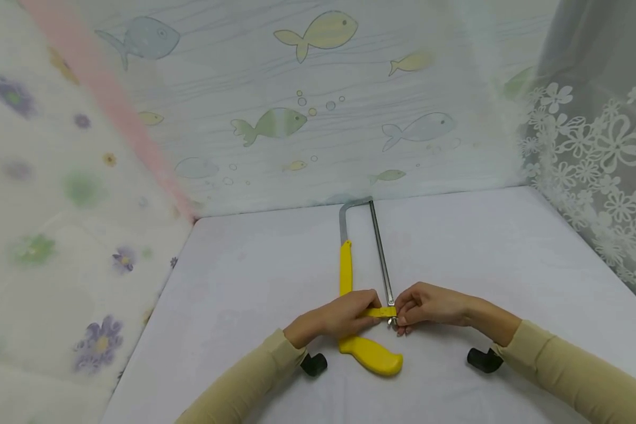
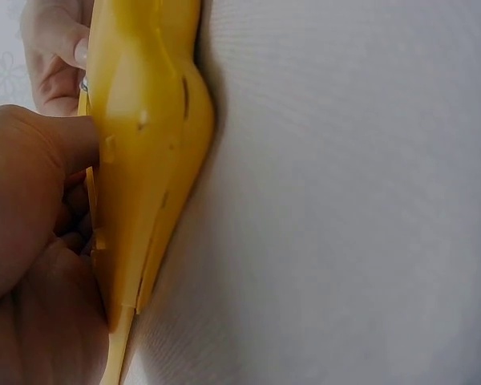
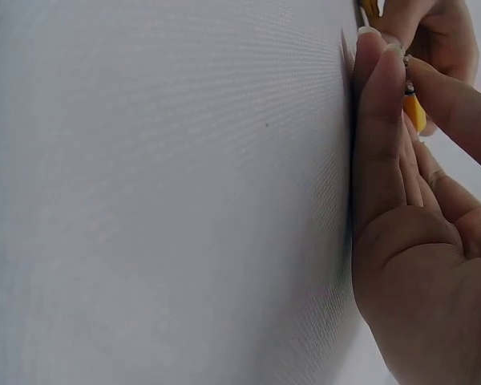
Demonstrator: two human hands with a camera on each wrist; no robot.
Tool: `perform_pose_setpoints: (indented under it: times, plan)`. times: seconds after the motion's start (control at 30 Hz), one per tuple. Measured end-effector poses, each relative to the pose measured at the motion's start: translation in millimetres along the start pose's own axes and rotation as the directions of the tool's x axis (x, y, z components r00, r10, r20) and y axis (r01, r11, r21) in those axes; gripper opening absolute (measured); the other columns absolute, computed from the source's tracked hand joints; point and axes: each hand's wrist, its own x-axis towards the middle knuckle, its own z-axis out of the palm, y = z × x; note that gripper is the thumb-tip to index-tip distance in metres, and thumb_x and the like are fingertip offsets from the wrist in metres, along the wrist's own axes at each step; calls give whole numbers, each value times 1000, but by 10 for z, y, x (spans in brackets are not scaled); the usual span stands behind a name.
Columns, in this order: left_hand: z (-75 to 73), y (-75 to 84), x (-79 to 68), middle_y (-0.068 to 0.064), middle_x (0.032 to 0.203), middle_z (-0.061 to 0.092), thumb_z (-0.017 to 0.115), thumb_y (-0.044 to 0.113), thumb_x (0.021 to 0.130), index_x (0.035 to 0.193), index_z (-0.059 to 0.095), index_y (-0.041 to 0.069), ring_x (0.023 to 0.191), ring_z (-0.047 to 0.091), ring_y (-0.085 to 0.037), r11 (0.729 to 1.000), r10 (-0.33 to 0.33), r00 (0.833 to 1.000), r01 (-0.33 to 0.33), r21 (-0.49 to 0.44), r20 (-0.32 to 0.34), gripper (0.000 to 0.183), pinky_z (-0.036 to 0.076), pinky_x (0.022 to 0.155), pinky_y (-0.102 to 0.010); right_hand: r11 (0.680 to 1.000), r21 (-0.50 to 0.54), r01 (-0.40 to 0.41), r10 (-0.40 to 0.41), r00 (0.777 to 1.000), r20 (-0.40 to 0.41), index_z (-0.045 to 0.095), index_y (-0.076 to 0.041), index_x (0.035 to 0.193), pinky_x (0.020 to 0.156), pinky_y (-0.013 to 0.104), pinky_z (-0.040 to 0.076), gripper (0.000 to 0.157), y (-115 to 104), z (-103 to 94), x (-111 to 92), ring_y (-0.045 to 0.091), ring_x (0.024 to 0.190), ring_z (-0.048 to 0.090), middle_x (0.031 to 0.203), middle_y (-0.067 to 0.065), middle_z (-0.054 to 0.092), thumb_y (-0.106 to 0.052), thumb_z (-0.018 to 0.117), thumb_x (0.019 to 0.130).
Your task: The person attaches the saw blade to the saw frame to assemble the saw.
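Note:
A hacksaw with a yellow handle [image 1: 373,356] lies flat on the white-covered table, its grey bow pointing away from me. The metal blade [image 1: 381,253] runs along its right side. My left hand [image 1: 347,312] grips the yellow frame just above the handle; in the left wrist view the thumb of that left hand [image 2: 24,208] presses against the yellow plastic. At the near end of the blade, my right hand [image 1: 431,306] pinches a small metal wing nut [image 1: 392,322]. In the right wrist view, fingertips of the right hand [image 3: 409,257] partly hide it.
White cloth covers the table [image 1: 254,265]. A fish-patterned curtain [image 1: 275,159] hangs behind its far edge, a flowered one [image 1: 58,235] at the left and lace [image 1: 593,153] at the right. Black wrist devices [image 1: 314,364] sit under both sleeves.

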Motion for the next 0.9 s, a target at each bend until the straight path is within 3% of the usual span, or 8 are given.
perform_pose_setpoints:
  times: [0.23,0.37,0.5,0.63,0.7,0.77,0.8,0.9]
  plan:
    - [-29,5,-14,7,104,62,65,16,102,113,60,12,88,53,-5,999,1,1000,-2,-48,-26,13,47,82,-16,1000,5,-16,16,1000,3,65,11,113,82,30,58,19,-33,4,2,20,87,66,102,22,72,-2,60,100]
    - [-44,5,-25,6,104,63,68,14,100,111,63,11,89,53,-6,997,16,998,-20,-69,-53,13,47,84,-16,998,-26,-56,55,998,-35,68,7,112,81,30,58,19,-81,14,2,21,86,68,101,21,73,-7,64,100]
    - [-27,-5,-27,3,106,63,70,14,99,112,66,9,93,54,-5,998,47,996,-51,-47,-82,15,47,88,-16,985,-132,-115,96,985,-146,72,2,109,79,33,58,21,-153,10,-58,25,84,71,96,16,75,-17,67,99]
    - [-2,-2,-58,3,112,65,71,15,98,117,68,10,99,56,-4,998,61,993,-60,18,-104,20,46,92,-16,942,-278,-190,109,954,-281,73,-1,105,76,36,57,28,-256,-23,-160,24,80,70,86,9,73,-27,65,101]
    - [-34,3,-92,3,118,65,71,18,98,120,68,10,106,57,-7,997,63,990,-56,57,-122,24,46,96,-18,900,-382,-207,68,935,-347,72,-1,106,73,37,56,31,-306,-81,-224,22,78,68,85,6,72,-31,62,103]
    - [-118,-9,-148,2,124,64,70,23,99,124,67,11,114,56,-10,993,54,984,-36,110,-168,28,45,102,-24,829,-517,-213,-24,910,-414,71,0,109,73,39,56,32,-343,-175,-293,24,83,67,91,7,72,-29,60,104]
    - [-182,-26,-178,1,126,64,70,25,99,125,67,11,119,55,-13,989,53,978,-24,146,-203,30,44,105,-28,775,-588,-230,-78,890,-450,70,2,113,76,43,56,34,-354,-236,-331,28,88,68,97,11,72,-29,60,104]
    - [-410,-151,-273,-2,138,60,68,35,100,134,63,12,133,48,-22,955,44,939,60,290,-341,42,37,112,-45,543,-776,-320,-266,811,-520,63,7,127,92,56,51,41,-354,-468,-433,42,111,63,121,24,67,-27,59,105]
